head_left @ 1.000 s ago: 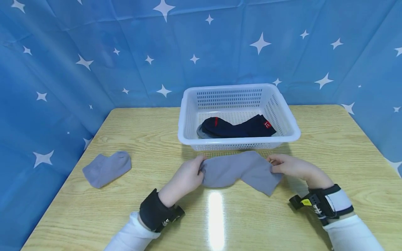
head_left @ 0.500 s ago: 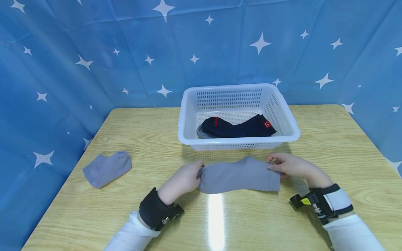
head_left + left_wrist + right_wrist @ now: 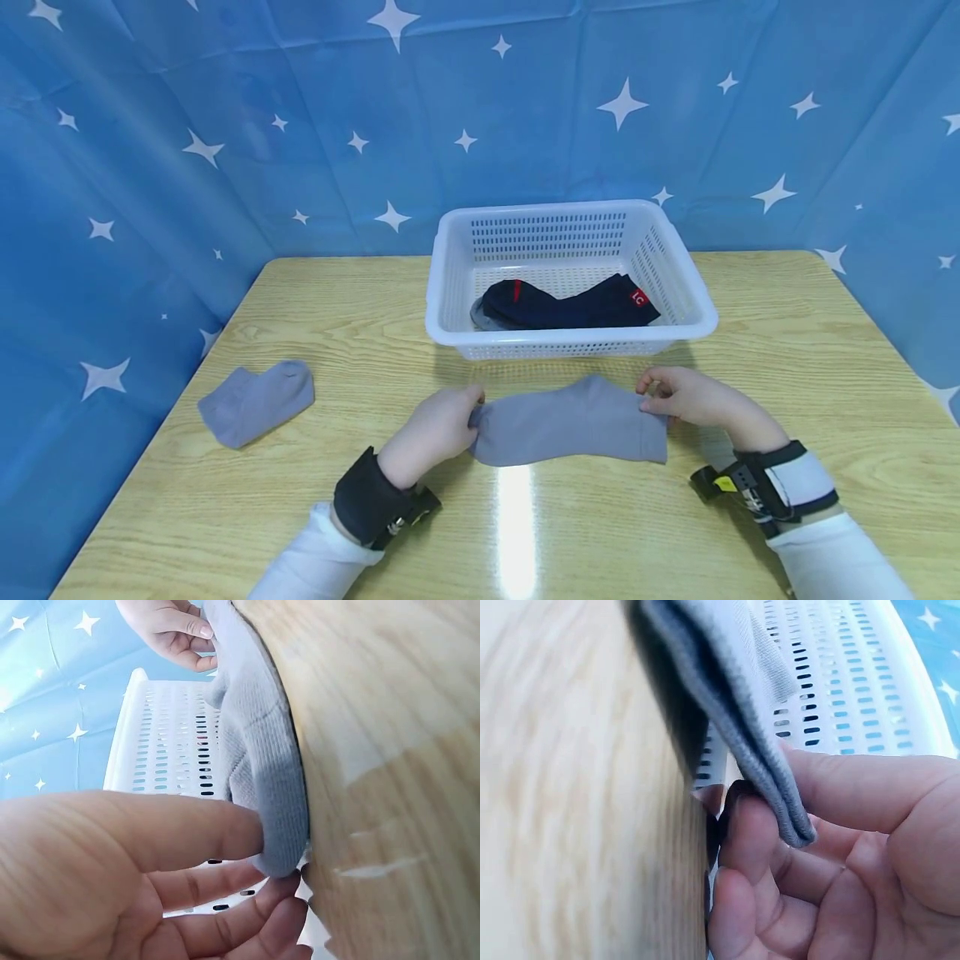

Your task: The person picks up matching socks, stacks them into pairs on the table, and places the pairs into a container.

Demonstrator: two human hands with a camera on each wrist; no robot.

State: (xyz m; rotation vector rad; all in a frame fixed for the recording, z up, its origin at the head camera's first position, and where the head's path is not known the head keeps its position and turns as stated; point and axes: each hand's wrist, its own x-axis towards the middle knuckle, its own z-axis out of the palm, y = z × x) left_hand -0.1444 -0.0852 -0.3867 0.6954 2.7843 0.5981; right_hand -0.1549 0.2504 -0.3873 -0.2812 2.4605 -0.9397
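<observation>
A grey sock point(image 3: 555, 427) lies stretched sideways on the table in front of the basket. My left hand point(image 3: 437, 432) pinches its rounded toe end between thumb and fingers. At the cuff, my right hand point(image 3: 693, 395) grips the upper corner. The left wrist view shows the toe of the sock point(image 3: 274, 787) between thumb and curled fingers, just over the wood. In the right wrist view the cuff opening of the sock point(image 3: 735, 712) faces the camera, its corner held between thumb and forefinger. A second grey sock point(image 3: 258, 404) lies bent on the table at the left.
Behind the held sock stands a white perforated basket point(image 3: 573, 337). Inside it lie dark navy socks point(image 3: 570, 307) with red marks, and part of a grey one point(image 3: 486, 317) shows beneath. A blue curtain point(image 3: 315, 100) with white stars hangs behind the wooden table point(image 3: 225, 517).
The grey sock has gone from bent, its cuff angled toward me, to nearly straight. My left hand has shifted slightly left and toward me; the right hand has barely moved.
</observation>
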